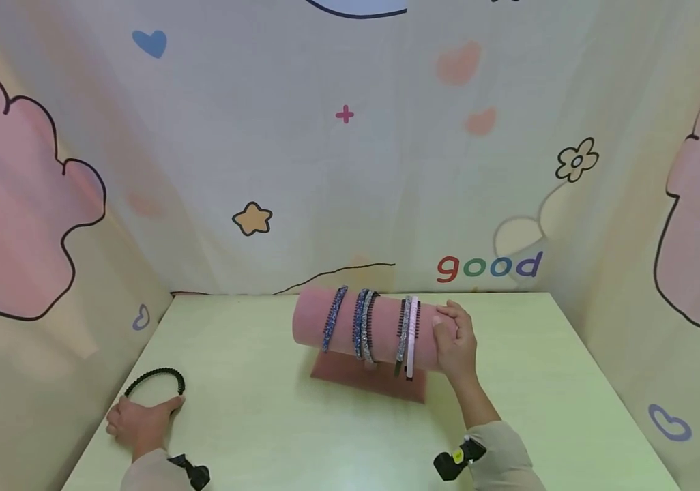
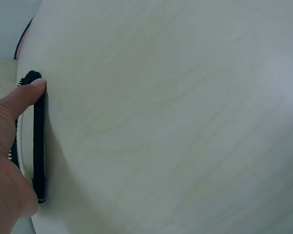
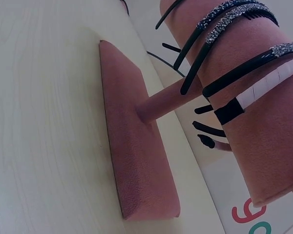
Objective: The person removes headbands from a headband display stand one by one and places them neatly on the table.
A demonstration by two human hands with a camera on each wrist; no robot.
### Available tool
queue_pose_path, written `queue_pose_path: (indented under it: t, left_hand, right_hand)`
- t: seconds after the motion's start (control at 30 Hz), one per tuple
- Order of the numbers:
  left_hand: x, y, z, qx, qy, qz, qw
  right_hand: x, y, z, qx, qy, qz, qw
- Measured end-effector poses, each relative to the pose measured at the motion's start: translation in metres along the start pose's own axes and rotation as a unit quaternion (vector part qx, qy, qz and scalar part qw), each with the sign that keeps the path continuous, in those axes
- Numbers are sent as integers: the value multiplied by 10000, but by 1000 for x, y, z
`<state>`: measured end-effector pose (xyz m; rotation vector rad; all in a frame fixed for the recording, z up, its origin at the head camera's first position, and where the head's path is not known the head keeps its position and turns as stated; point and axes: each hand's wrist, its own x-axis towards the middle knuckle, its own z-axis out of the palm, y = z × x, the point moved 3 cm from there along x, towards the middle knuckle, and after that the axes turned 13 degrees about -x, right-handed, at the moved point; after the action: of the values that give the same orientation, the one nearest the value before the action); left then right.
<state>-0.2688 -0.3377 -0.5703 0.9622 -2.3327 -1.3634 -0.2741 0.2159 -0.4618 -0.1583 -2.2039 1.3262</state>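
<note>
Near the table's left edge, my left hand (image 1: 141, 423) holds a black headband (image 1: 156, 372) by its ends, thumb on one side and fingers on the other. In the left wrist view the black headband (image 2: 39, 146) shows edge-on, a fingertip pressed to it. My right hand (image 1: 457, 341) grips the right end of a pink padded roll (image 1: 310, 317) on a stand. Several headbands sit around the roll: a blue glittery one (image 1: 334, 319) at left, a glittery pair (image 1: 363, 327) in the middle, and a silver one beside a pale pink one (image 1: 412, 337) at right.
The roll's flat pink base (image 3: 136, 161) rests on the pale green table (image 1: 252, 423), joined by a short post (image 3: 166, 100). Printed curtains (image 1: 350, 170) stand behind the table and along both sides.
</note>
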Motion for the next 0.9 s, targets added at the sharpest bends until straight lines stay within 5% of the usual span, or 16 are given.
queue_pose_path:
  t: [0.43,0.63,0.9]
  left_hand:
    - [-4,8,1,180,-184,162,9995]
    - [-7,15,4,-102,-262,223,9994]
    - [-16,23,10,-182,-23,192,9996]
  right_hand:
    - [5,0,3,44,11,-90,9999]
    - [1,2,2,63,31,-106,9999]
    - [1,3,2,102,119,-249,9996]
